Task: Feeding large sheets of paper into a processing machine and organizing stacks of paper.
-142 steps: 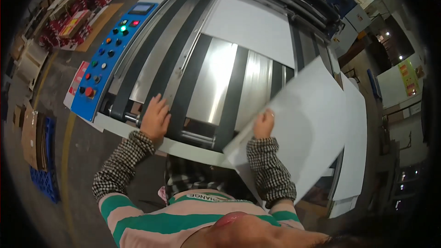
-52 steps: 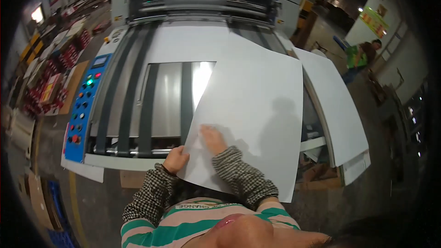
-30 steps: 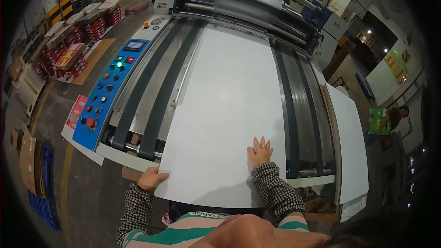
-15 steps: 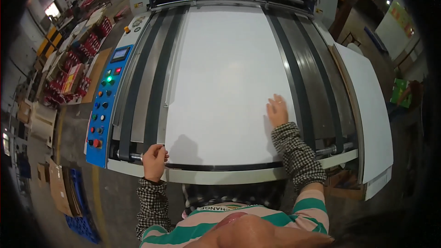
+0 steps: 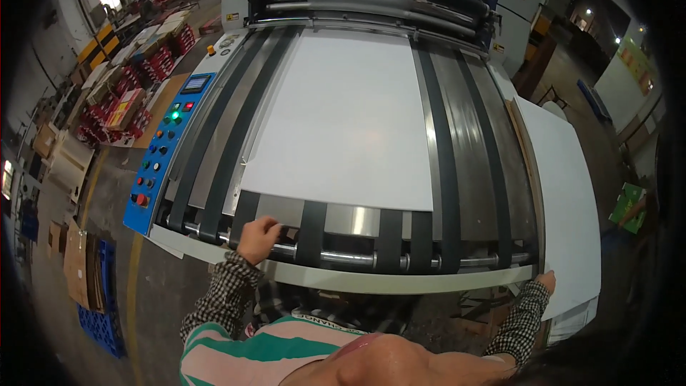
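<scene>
A large white sheet (image 5: 350, 121) lies on the dark conveyor belts (image 5: 311, 236) of a wide machine, its near edge back from the front roller (image 5: 343, 257). My left hand (image 5: 259, 241) hovers over the left end of that roller, fingers curled in with nothing visible in them. At the right side, my right hand (image 5: 547, 282) is closed at the near left edge of a stack of white sheets (image 5: 564, 200). Its fingertips are partly hidden there. Checked sleeve covers are on both forearms.
A blue control panel (image 5: 169, 136) with buttons and a lit green lamp runs along the machine's left side. Rollers (image 5: 364, 0) span its far end. A blue pallet (image 5: 100, 322) with cardboard (image 5: 82, 264) stands on the floor at left, and stacked boxes (image 5: 128, 107) lie beyond.
The white sheet has travelled away toward the far rollers, uncovering belts and the front roller. My right hand has left the sheet for the stack at right. The left hand has shifted slightly right.
</scene>
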### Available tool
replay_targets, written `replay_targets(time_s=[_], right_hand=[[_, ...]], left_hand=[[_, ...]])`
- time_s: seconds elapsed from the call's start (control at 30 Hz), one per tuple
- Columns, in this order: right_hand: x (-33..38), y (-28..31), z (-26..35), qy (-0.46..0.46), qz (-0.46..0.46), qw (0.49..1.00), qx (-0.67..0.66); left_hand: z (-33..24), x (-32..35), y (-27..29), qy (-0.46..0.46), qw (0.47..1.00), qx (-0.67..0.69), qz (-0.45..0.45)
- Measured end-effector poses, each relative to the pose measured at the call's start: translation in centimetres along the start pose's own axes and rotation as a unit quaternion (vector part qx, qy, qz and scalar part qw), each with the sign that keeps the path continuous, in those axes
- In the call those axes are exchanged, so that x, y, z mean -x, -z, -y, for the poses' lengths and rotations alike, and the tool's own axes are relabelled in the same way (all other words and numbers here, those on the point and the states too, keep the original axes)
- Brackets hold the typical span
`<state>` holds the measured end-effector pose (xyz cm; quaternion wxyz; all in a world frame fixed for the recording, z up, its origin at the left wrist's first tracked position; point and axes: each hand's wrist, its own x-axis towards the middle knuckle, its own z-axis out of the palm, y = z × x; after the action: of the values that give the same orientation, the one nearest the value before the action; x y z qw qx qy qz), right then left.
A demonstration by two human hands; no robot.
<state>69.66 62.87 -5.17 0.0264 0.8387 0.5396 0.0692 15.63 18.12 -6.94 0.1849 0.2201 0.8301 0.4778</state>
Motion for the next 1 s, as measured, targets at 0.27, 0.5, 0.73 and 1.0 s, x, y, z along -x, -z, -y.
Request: replay_targets(time_s=[0.27, 0.5, 0.73, 1.0], right_hand=[[-3.4, -7.5, -1.9, -0.082, -0.065, 0.994, 0.009], [4.4, 2.1, 2.3, 0.243, -0.048, 0.962, -0.112], [31.3, 2.1, 18.6, 0.25, 0.18, 0.846, -0.435], [46.3, 2.7, 22.6, 0.586, 0.126, 0.554, -0.578]], left_hand=[[-4.0, 2.1, -1.5, -0.112, 0.986, -0.077, 0.095], [-0.6, 3.7, -6.6, -0.091, 0.98, 0.021, 0.177], [-5.1, 6.5, -10.8, -0.177, 0.917, -0.013, 0.358], [2.4, 4.0, -1.2, -0.021, 0.966, 0.002, 0.257]])
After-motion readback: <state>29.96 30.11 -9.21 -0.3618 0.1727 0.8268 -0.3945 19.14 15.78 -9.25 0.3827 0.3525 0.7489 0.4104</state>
